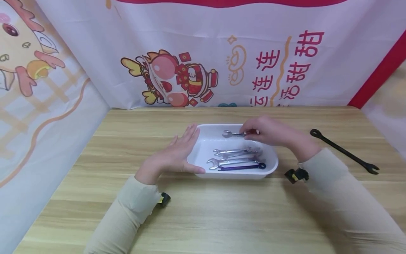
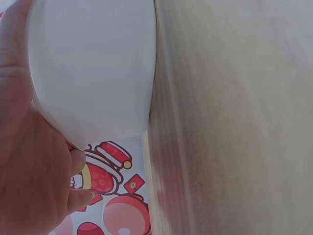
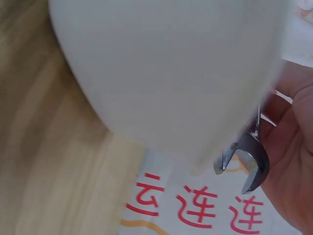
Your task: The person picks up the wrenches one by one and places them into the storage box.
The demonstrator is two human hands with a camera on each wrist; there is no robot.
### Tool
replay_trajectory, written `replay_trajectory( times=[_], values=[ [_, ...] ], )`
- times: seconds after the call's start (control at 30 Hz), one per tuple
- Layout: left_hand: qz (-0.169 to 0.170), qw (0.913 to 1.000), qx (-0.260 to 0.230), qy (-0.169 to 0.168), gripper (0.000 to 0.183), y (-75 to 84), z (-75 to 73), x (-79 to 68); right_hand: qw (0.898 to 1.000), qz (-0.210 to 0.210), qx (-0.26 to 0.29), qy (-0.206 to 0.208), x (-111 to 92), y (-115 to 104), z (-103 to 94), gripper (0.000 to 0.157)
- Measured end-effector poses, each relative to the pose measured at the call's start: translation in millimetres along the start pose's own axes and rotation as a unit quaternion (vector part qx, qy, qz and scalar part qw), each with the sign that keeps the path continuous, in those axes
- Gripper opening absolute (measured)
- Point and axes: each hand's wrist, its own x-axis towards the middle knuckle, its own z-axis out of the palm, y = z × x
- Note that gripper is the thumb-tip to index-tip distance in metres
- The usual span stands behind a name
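Observation:
A white plastic tray [image 1: 203,141] stands on the wooden table. Inside it lie several silver wrenches [image 1: 233,162] and a dark blue wrench [image 1: 241,167] along the near side. My right hand [image 1: 264,130] pinches a small silver wrench [image 1: 234,134] over the far right part of the tray, one open end pointing left. In the right wrist view, a wrench end [image 3: 254,159] sticks out beside the palm. My left hand [image 1: 176,153] rests against the tray's left end, fingers straight and thumb along the near corner; the left wrist view shows the palm against the tray wall [image 2: 93,73].
A long black wrench [image 1: 344,151] lies on the table [image 1: 222,215] to the right, beyond my right forearm. Behind the table hangs a printed cloth [image 1: 203,28], with another printed cloth [image 1: 31,106] at the left side.

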Motion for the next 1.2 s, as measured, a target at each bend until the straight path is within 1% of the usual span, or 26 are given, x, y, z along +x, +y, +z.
replay_trajectory(
  times=[0.23, 0.37, 0.67, 0.83, 1.0, 1.2],
  values=[
    [0.004, 1.0000, 0.003, -0.001, 0.129, 1.3, -1.6, 0.8, 1.000, -0.020, 0.009, 0.010, 10, 4, 12.7, 0.021],
    [0.001, 1.0000, 0.000, -0.001, 0.129, 1.0, -1.0, 0.5, 1.000, -0.019, 0.016, 0.009, 16, 6, 20.4, 0.021],
    [0.006, 1.0000, -0.003, -0.001, 0.129, 0.0, -0.3, -0.1, 0.999, 0.001, 0.033, -0.024, 21, 9, 31.3, 0.023],
    [0.005, 1.0000, 0.000, 0.000, 0.129, -0.6, -0.7, -0.3, 0.998, 0.031, 0.044, -0.039, 23, 9, 35.1, 0.023],
    [0.006, 1.0000, 0.004, 0.004, 0.130, -1.0, -1.0, 0.1, 0.998, 0.044, 0.038, -0.038, 25, 11, 38.9, 0.023],
    [0.006, 1.0000, 0.003, 0.003, 0.130, -1.7, 0.3, 0.2, 0.999, 0.037, 0.014, -0.031, 27, 13, 43.6, 0.022]
  ],
)
